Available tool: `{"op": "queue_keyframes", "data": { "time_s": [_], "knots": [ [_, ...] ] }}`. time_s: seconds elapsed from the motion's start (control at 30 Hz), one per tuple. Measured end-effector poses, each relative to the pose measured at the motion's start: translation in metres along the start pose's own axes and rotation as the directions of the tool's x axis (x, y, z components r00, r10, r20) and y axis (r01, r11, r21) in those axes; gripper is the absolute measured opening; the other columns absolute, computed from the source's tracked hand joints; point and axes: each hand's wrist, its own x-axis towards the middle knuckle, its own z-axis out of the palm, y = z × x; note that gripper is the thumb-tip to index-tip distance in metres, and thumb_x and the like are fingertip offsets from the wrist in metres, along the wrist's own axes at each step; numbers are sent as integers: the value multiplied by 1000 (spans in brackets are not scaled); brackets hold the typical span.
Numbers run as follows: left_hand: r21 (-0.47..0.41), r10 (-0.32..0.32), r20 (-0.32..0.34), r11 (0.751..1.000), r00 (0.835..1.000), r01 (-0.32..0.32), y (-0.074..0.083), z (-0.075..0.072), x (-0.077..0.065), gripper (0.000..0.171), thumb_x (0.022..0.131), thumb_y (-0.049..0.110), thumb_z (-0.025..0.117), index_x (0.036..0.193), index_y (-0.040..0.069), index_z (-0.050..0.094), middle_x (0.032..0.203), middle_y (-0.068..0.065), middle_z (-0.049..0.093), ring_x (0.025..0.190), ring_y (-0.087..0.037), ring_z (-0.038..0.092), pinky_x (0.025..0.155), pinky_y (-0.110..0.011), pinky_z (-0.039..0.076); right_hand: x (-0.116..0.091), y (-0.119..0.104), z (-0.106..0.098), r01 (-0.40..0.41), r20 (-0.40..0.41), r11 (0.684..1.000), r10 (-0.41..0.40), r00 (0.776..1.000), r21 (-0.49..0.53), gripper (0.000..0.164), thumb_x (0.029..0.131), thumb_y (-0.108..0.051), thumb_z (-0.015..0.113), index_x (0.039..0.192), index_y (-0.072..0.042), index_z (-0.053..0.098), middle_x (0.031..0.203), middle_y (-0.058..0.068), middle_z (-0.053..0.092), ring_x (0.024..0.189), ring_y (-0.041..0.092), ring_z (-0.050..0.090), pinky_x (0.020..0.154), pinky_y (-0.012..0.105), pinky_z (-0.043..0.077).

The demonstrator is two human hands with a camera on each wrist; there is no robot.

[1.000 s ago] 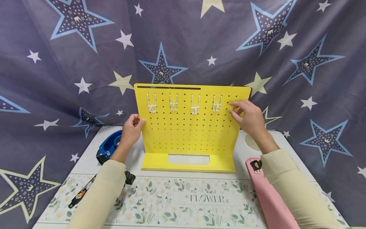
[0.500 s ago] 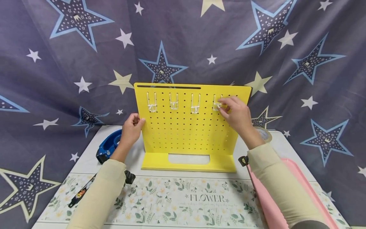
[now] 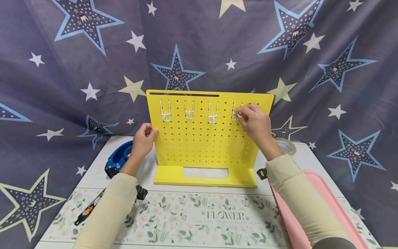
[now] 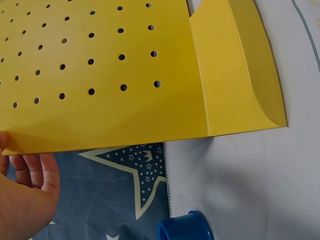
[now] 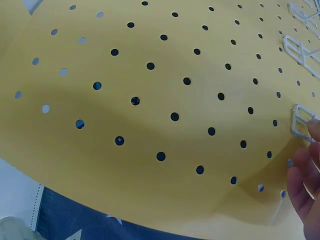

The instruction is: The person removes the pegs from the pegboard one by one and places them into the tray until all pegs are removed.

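A yellow pegboard [image 3: 199, 145] stands upright on the table, with white wire hooks in a row near its top. My left hand [image 3: 143, 140] grips the board's left edge; in the left wrist view, the fingers of that hand [image 4: 30, 195] are behind the board. At the upper right, my right hand [image 3: 257, 124] pinches the rightmost wire hook [image 3: 234, 116], partly covering it. The right wrist view has this hook [image 5: 295, 120] at the right border, with the thumb and fingers of the right hand [image 5: 307, 175] at it. Left of it hang three similar hooks, including a middle one [image 3: 212, 116].
A blue tape dispenser [image 3: 116, 160] stands behind my left forearm. Toward the right are a roll of clear tape [image 3: 287, 147] and a pink tray [image 3: 321, 188], partly under my right sleeve. A black strip-like item [image 3: 84, 216] lies at left on the flowered mat [image 3: 217, 228].
My right hand has moved left from the board's right side to the rightmost hook and now pinches it. The left hand keeps its grip on the edge.
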Motion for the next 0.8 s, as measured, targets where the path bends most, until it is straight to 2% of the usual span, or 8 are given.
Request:
{"op": "queue_keyframes", "data": {
  "time_s": [0.33, 0.5, 0.63, 0.7, 0.8],
  "knots": [
    [1, 7, -7, 1000, 1000, -7, 0, 0, -1, 29, 105, 32, 56, 121, 8, 52, 104, -9, 54, 94, -24, 51, 82, -32, 46, 1, 0, -6, 56, -49, 998, -57, 997, -19, 9, 91, -16, 78, 99, -15, 79, 92, 5, 70, 73, 22, 65, 64, 37, 53],
    [2, 7, -2, 1000, 1000, -7, -1, 1, -1, 28, 106, 32, 55, 120, 9, 52, 103, -8, 52, 93, -24, 50, 83, -33, 45, -3, 3, -18, 77, -60, 997, -76, 995, 4, 8, 88, -15, 80, 96, -15, 79, 90, 4, 70, 72, 21, 65, 64, 37, 53],
    [0, 12, -1, 1000, 1000, -12, -1, 2, -1, 28, 105, 32, 55, 120, 9, 52, 102, -8, 52, 92, -24, 50, 82, -34, 45, -10, 10, -31, 54, -68, 998, -53, 996, 26, 9, 87, -10, 81, 95, -13, 79, 91, 5, 71, 73, 22, 67, 65, 38, 53],
    [-2, 13, -2, 1000, 1000, -13, -2, 2, -1, 28, 105, 33, 55, 120, 9, 51, 102, -8, 52, 92, -24, 50, 82, -33, 45, -13, 16, -38, 18, -59, 1000, -17, 998, 24, 10, 88, -9, 79, 97, -12, 80, 92, 7, 71, 74, 22, 66, 67, 37, 53],
    [-4, 7, -2, 1000, 1000, -7, -2, 2, -1, 28, 105, 33, 55, 120, 9, 51, 102, -8, 52, 93, -24, 50, 83, -33, 46, -20, 28, -49, -47, -42, 999, 47, 998, 14, 13, 88, -6, 78, 99, -12, 80, 91, 7, 71, 75, 22, 65, 70, 24, 49]
  ]
}}
